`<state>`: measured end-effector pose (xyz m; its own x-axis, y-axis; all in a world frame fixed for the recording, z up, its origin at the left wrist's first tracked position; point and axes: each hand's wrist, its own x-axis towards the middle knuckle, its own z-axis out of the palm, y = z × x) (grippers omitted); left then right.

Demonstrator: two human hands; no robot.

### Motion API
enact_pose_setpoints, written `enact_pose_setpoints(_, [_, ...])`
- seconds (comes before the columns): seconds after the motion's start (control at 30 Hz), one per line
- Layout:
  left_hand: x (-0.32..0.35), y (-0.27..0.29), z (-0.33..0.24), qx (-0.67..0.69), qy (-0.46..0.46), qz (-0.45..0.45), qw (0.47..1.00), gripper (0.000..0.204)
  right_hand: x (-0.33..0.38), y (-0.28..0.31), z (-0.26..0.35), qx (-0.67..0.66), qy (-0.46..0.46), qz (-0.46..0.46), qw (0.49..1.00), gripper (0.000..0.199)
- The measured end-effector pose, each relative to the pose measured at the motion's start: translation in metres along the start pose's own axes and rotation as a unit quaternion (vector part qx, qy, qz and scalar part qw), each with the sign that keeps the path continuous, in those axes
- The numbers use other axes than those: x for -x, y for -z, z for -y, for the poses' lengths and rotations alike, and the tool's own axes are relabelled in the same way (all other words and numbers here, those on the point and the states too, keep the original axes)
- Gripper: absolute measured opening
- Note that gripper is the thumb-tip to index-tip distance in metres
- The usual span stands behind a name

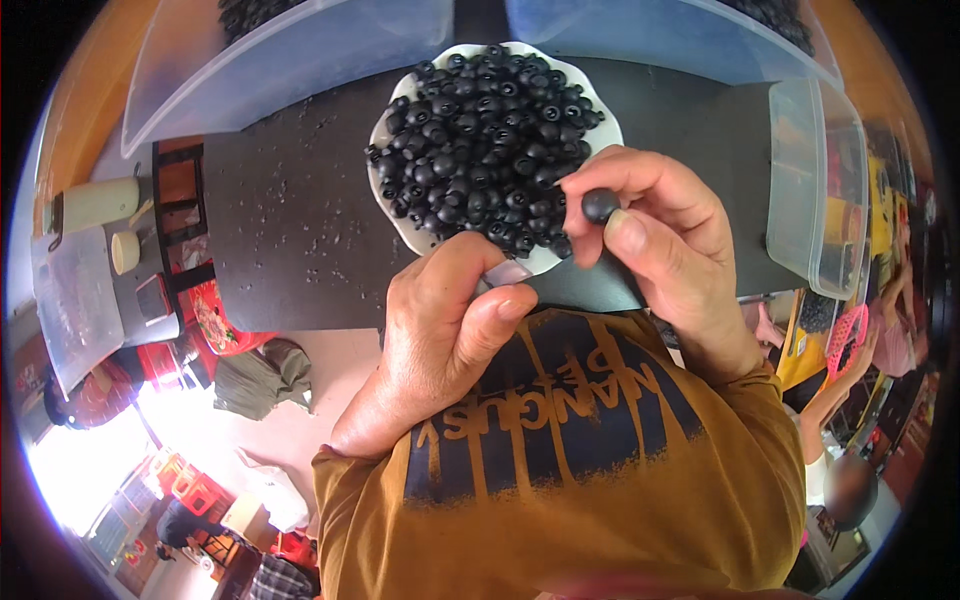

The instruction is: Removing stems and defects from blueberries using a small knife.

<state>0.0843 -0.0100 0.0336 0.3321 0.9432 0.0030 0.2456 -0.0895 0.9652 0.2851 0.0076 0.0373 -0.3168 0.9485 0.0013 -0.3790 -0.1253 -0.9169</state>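
A white scalloped plate (383, 215) on the dark table carries a heap of small round black parts (480, 140), many with a hole or collar. Over the plate's near right edge, my right hand (665, 225) pinches one black ball-shaped part (601, 206) between thumb and fingers. Near the plate's front rim is my left hand (445, 310), closed, with a small flat grey blade-like piece (508, 273) between thumb and forefinger. The blade-like piece and the ball are apart. My left palm and curled fingers are mostly hidden.
Black scraps (310, 200) dot the dark tabletop (680, 110) left of the plate. Two large translucent bins (300, 75) stand along the far side, with black pieces inside. At the right edge is a clear plastic box (800, 190). Other people (850, 490) sit farther right.
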Motion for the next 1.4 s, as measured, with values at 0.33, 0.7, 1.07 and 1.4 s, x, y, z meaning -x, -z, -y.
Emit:
enact_pose_setpoints(0.33, [0.011, 0.021, 0.002, 0.077, -0.068, -0.079, 0.992, 0.027, -0.012, -0.035, -0.012, -0.071, -0.038, 0.094, 0.992, 0.029])
enact_pose_setpoints(0.7, [0.004, 0.027, 0.003, 0.044, -0.082, -0.053, 0.994, 0.043, -0.021, -0.048, -0.021, -0.079, -0.016, 0.13, 0.988, 0.027])
enact_pose_setpoints(1.07, [0.002, 0.025, 0.013, 0.013, -0.084, -0.074, 0.994, 0.05, -0.021, -0.054, -0.025, -0.101, -0.036, 0.111, 0.988, 0.024])
enact_pose_setpoints(1.4, [0.002, 0.025, 0.012, -0.011, -0.083, -0.074, 0.994, 0.052, -0.02, -0.055, -0.026, -0.139, -0.056, 0.092, 0.984, 0.015])
